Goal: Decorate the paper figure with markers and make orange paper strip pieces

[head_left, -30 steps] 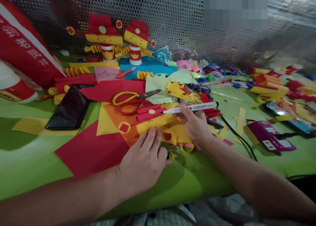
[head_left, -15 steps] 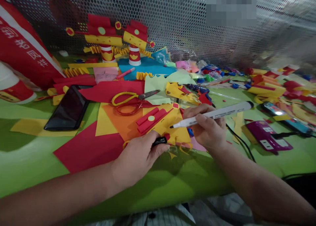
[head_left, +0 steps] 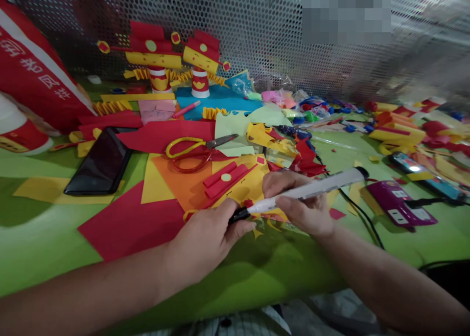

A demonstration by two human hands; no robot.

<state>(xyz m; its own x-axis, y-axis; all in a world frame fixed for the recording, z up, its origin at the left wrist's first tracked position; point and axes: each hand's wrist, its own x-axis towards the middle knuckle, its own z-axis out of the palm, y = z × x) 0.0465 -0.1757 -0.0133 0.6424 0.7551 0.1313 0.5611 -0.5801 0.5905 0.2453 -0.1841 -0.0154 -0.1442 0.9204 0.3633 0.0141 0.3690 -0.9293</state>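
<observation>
My right hand (head_left: 299, 204) grips a white marker (head_left: 323, 184), its tip end pointing left. In my left hand (head_left: 205, 235) a black marker cap (head_left: 239, 215) is pinched between thumb and fingers. The marker's tip end meets the cap's mouth, so the tip is hidden. Just behind my hands lies a yellow paper face with drawn lines and two red paper rolls (head_left: 223, 180) bearing a pale round dot. Scissors (head_left: 194, 152) with yellow and red handles rest on coloured paper beyond.
A black phone (head_left: 99, 162) lies at left, near a red-and-white cup (head_left: 22, 128). Two paper figures on cups (head_left: 200, 84) stand at the back before a perforated metal panel (head_left: 257, 37). A purple power adapter (head_left: 400, 204) with a cable sits at right among scraps.
My right hand has moved down and left, bringing the marker's tip from above the yellow paper to the cap. My left hand has barely moved, still holding the cap.
</observation>
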